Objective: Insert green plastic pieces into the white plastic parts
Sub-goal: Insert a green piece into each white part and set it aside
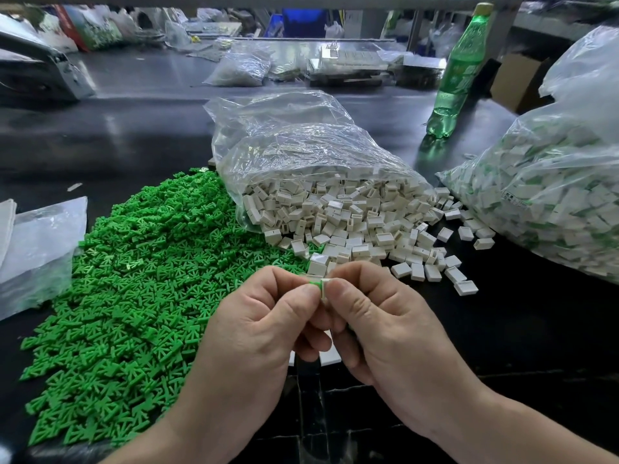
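Bright overhead light, glare on dark table, wide-angle edge distortion

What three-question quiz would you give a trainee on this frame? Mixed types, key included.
1. True or false: the green plastic pieces lie in a loose pile on the table, to the left of the hands.
2. Multiple choice: the left hand pinches A) a screw, B) a green piece, C) a bottle cap.
3. Short answer: what does the right hand hold against that green piece?
Key: 1 true. 2 B. 3 a white plastic part.
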Demonstrator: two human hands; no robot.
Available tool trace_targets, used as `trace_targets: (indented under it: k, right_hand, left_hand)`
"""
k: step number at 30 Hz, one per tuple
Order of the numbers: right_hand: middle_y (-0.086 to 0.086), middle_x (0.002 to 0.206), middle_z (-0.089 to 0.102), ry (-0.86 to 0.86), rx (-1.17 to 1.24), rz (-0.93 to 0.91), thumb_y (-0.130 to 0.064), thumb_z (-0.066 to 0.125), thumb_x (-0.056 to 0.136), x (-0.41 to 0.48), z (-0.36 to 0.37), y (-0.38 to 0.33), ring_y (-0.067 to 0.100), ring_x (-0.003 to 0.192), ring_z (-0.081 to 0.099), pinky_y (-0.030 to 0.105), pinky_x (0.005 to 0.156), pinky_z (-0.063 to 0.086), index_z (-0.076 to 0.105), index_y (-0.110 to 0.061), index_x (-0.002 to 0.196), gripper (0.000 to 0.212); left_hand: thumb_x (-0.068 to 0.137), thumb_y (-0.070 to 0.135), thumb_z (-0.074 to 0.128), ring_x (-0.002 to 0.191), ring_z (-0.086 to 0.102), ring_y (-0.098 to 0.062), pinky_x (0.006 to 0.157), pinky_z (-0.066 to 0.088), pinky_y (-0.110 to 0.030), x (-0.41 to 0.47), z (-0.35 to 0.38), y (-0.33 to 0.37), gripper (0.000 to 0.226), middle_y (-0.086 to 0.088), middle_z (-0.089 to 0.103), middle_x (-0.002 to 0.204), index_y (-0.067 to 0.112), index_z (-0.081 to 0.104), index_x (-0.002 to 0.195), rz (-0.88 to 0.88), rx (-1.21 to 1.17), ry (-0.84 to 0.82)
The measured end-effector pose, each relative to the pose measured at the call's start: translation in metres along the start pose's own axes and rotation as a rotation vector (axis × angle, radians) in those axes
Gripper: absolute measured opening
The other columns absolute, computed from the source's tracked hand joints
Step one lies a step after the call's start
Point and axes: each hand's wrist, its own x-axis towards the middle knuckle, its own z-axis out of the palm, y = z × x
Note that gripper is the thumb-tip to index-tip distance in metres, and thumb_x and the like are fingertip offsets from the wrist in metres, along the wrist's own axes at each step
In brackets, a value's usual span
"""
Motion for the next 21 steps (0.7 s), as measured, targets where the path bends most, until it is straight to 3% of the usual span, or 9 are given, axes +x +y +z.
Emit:
trace_targets:
  k: [3, 7, 9, 10, 12, 14, 15, 18, 21]
  right_hand:
    - [0.001, 0.066, 0.057, 0.017, -0.062, 0.002, -0.035, 0.063, 0.09, 0.0, 0.001, 0.0, 0.008, 0.046, 0.047, 0.017, 0.038, 0.035, 0.068, -0.022, 0.088, 0.014]
    - [0.002, 0.068, 0.056, -0.036, -0.027, 0.07, -0.036, 0.061, 0.091, -0.002, 0.002, -0.005, 0.01, 0.044, 0.046, 0.019, 0.036, 0.033, 0.064, -0.019, 0.085, 0.019]
    - [0.003, 0.071, 0.056, -0.106, -0.001, 0.131, -0.036, 0.061, 0.091, -0.004, 0.005, -0.009, 0.011, 0.042, 0.045, 0.019, 0.036, 0.031, 0.064, -0.022, 0.081, 0.017]
    - [0.005, 0.071, 0.056, -0.148, -0.009, 0.162, -0.035, 0.061, 0.09, -0.006, 0.009, -0.009, 0.011, 0.041, 0.044, 0.018, 0.036, 0.03, 0.063, -0.024, 0.079, 0.017]
    - [0.003, 0.067, 0.056, -0.223, -0.046, 0.207, -0.035, 0.059, 0.09, -0.01, 0.017, -0.007, 0.01, 0.039, 0.045, 0.017, 0.036, 0.031, 0.065, -0.027, 0.076, 0.017]
    - [-0.002, 0.065, 0.057, -0.258, -0.113, 0.239, -0.04, 0.056, 0.09, -0.015, 0.024, -0.006, 0.007, 0.041, 0.049, 0.017, 0.037, 0.036, 0.069, -0.029, 0.087, 0.018]
    - [-0.003, 0.066, 0.058, -0.258, -0.141, 0.245, -0.044, 0.054, 0.089, -0.016, 0.026, -0.005, 0.007, 0.044, 0.051, 0.018, 0.04, 0.039, 0.071, -0.033, 0.094, 0.021]
    - [-0.002, 0.068, 0.059, -0.239, -0.138, 0.247, -0.053, 0.055, 0.086, -0.016, 0.026, -0.003, 0.016, 0.056, 0.055, 0.026, 0.049, 0.045, 0.071, -0.037, 0.102, 0.028]
    - [-0.008, 0.064, 0.06, -0.247, -0.096, 0.241, -0.053, 0.058, 0.088, -0.017, 0.026, 0.0, 0.011, 0.055, 0.057, 0.025, 0.05, 0.045, 0.071, -0.039, 0.108, 0.027]
  left_hand:
    - [0.085, 0.036, 0.073, 0.06, 0.065, -0.019, 0.052, 0.051, -0.023, -0.001, -0.003, -0.001, 0.019, -0.006, 0.07, 0.069, 0.02, 0.069, 0.075, 0.036, 0.14, -0.017]
    - [0.086, 0.045, 0.061, 0.067, 0.067, -0.015, 0.059, 0.053, -0.023, 0.003, -0.013, 0.006, 0.025, -0.003, 0.07, 0.074, 0.022, 0.069, 0.081, 0.125, 0.279, -0.04]
    - [0.084, 0.064, 0.053, 0.083, 0.07, -0.018, 0.07, 0.057, -0.033, 0.004, -0.017, 0.006, 0.046, -0.004, 0.072, 0.088, 0.023, 0.071, 0.091, 0.177, 0.257, -0.01]
    - [0.081, 0.072, 0.053, 0.09, 0.071, -0.026, 0.075, 0.057, -0.042, 0.004, -0.015, 0.006, 0.056, -0.008, 0.073, 0.096, 0.022, 0.072, 0.096, 0.142, 0.121, -0.023]
    - [0.073, 0.083, 0.052, 0.089, 0.071, -0.039, 0.067, 0.057, -0.055, -0.002, -0.005, 0.007, 0.075, -0.014, 0.072, 0.104, 0.017, 0.073, 0.101, 0.008, -0.076, -0.092]
    - [0.074, 0.085, 0.046, 0.079, 0.073, -0.037, 0.054, 0.055, -0.063, -0.007, 0.006, 0.005, 0.078, -0.011, 0.075, 0.099, 0.016, 0.078, 0.091, -0.026, -0.005, -0.127]
    - [0.079, 0.082, 0.043, 0.079, 0.073, -0.034, 0.055, 0.055, -0.064, -0.008, 0.009, 0.003, 0.075, -0.009, 0.076, 0.095, 0.016, 0.079, 0.083, 0.013, 0.047, -0.103]
    - [0.09, 0.063, 0.037, 0.08, 0.074, -0.027, 0.065, 0.06, -0.037, -0.007, 0.014, 0.001, 0.068, -0.009, 0.076, 0.084, 0.012, 0.078, 0.07, 0.15, 0.055, -0.006]
    - [0.093, 0.055, 0.036, 0.081, 0.074, -0.027, 0.07, 0.058, -0.029, -0.009, 0.017, 0.003, 0.068, -0.011, 0.076, 0.08, 0.007, 0.075, 0.065, 0.218, 0.047, 0.025]
